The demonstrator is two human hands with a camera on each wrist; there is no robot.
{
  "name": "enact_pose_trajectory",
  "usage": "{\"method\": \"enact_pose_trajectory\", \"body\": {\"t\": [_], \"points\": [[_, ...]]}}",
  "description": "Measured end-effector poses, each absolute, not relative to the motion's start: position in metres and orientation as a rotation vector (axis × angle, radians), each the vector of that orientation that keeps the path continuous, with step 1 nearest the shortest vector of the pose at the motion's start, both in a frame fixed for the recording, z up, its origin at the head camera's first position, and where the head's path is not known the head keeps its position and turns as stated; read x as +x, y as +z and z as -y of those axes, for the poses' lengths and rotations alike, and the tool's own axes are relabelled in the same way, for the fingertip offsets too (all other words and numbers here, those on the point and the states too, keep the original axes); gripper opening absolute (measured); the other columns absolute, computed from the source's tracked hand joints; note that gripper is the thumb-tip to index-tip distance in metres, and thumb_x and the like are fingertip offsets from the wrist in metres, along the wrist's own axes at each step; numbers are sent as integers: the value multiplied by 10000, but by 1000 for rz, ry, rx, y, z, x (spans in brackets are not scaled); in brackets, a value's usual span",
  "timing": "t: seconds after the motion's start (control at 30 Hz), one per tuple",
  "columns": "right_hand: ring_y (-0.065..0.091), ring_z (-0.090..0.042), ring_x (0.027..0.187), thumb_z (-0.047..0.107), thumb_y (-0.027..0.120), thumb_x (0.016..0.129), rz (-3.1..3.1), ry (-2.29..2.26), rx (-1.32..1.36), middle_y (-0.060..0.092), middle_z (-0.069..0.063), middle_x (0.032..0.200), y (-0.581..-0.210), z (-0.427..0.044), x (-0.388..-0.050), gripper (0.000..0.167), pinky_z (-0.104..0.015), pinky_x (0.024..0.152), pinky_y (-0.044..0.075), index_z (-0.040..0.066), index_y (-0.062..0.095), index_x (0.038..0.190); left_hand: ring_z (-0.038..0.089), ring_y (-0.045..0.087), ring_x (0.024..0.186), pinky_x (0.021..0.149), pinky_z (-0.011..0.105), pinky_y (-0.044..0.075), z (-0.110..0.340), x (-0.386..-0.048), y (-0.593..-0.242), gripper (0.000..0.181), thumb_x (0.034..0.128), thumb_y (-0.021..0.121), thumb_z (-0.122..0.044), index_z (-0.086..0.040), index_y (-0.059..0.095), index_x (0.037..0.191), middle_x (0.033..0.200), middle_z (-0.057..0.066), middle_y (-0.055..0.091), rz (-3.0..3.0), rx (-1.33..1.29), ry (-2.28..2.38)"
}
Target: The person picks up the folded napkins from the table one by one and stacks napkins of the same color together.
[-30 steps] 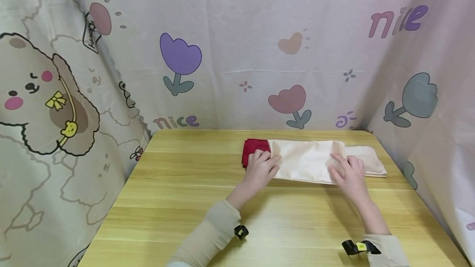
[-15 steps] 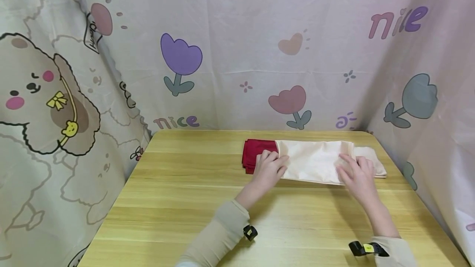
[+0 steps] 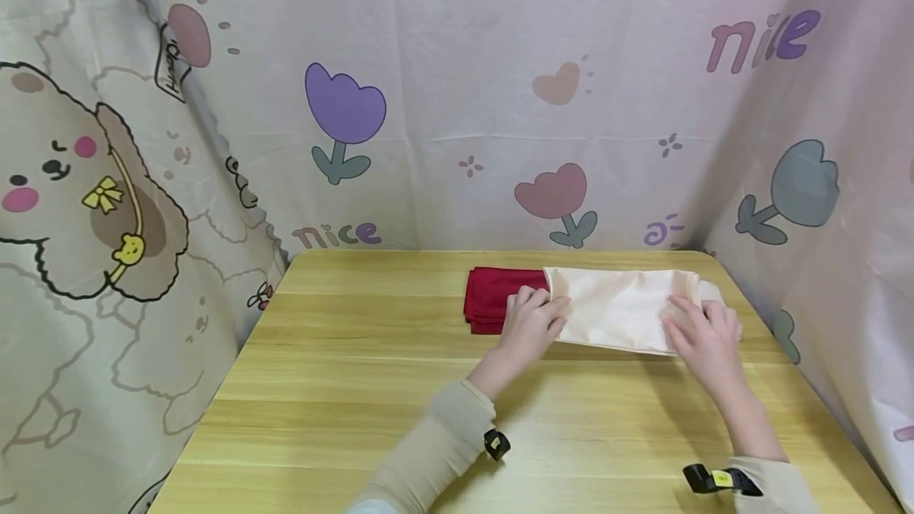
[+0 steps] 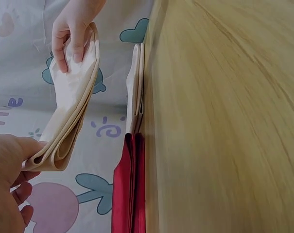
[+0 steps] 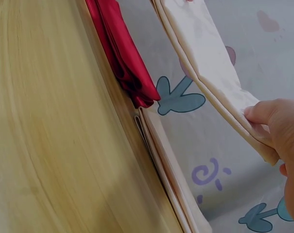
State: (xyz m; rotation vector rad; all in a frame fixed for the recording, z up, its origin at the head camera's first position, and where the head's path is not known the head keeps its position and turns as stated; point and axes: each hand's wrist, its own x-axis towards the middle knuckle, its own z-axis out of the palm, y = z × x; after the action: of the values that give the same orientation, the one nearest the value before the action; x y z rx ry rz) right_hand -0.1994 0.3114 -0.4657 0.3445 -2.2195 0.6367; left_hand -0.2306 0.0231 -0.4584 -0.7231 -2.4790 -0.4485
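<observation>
Between my two hands hangs a folded cream cloth, layered and slightly shiny. My left hand pinches its left end, thumb on top and fingers beneath, as the left wrist view shows. At the other end, my right hand grips the cloth the same way. Both wrist views show it raised off the table, apart from the cloths below. A folded dark red cloth lies on the table, partly covered in the head view. Touching or nearly touching its right end is a folded pale beige cloth, mostly hidden from the head camera.
The wooden table reaches back to a printed curtain with flowers and lettering. Another curtain borders the left side, and patterned fabric stands along the right edge.
Both hands have carried the cream cloth to the right. More of the red cloth shows at the left, while less of the beige cloth shows at the right.
</observation>
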Motion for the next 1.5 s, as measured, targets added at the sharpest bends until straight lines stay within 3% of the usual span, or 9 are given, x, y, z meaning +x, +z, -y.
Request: {"method": "enact_pose_trajectory", "body": {"t": [0.43, 0.5, 0.67, 0.73, 1.5], "points": [[353, -483, 881, 65, 712, 702, 2260, 541, 310, 463, -280, 947, -464, -330, -194, 458, -582, 755, 221, -6, 629, 1146, 128, 481, 965, 771, 242, 340, -47, -234, -463, 305, 909, 667, -349, -321, 684, 1213, 994, -97, 617, 2475, -726, -393], [348, -490, 879, 121, 691, 756, 2251, 533, 319, 462, -288, 941, -465, -335, -193, 414, -589, 755, 220, -11, 631, 1143, 125, 482, 960, 759, 231, 332, -51, -234, -465, 307, 905, 672, -347, -325, 686, 1210, 990, -102, 618, 2467, -728, -384], [350, -468, 868, 98, 723, 750, 2279, 508, 290, 466, -266, 916, -465, -341, -190, 416, -567, 732, 204, -4, 636, 1143, 123, 479, 942, 743, 223, 324, -60, -237, -470, 306, 894, 685, -339, -328, 693, 1200, 964, -106, 615, 2443, -737, -370], [350, -461, 866, 38, 747, 697, 2298, 498, 269, 462, -254, 906, -463, -342, -189, 462, -557, 721, 199, 0, 637, 1144, 125, 476, 938, 743, 223, 323, -62, -238, -470, 302, 893, 685, -333, -327, 695, 1195, 956, -104, 612, 2443, -741, -368], [374, -465, 893, 12, 775, 694, 2352, 379, 255, 481, -265, 966, -461, -371, -191, 486, -562, 715, 219, -5, 616, 1153, 122, 475, 1018, 764, 235, 324, -100, -249, -478, 341, 929, 619, -365, -353, 642, 1269, 1058, -121, 631, 2636, -737, -327]]}}
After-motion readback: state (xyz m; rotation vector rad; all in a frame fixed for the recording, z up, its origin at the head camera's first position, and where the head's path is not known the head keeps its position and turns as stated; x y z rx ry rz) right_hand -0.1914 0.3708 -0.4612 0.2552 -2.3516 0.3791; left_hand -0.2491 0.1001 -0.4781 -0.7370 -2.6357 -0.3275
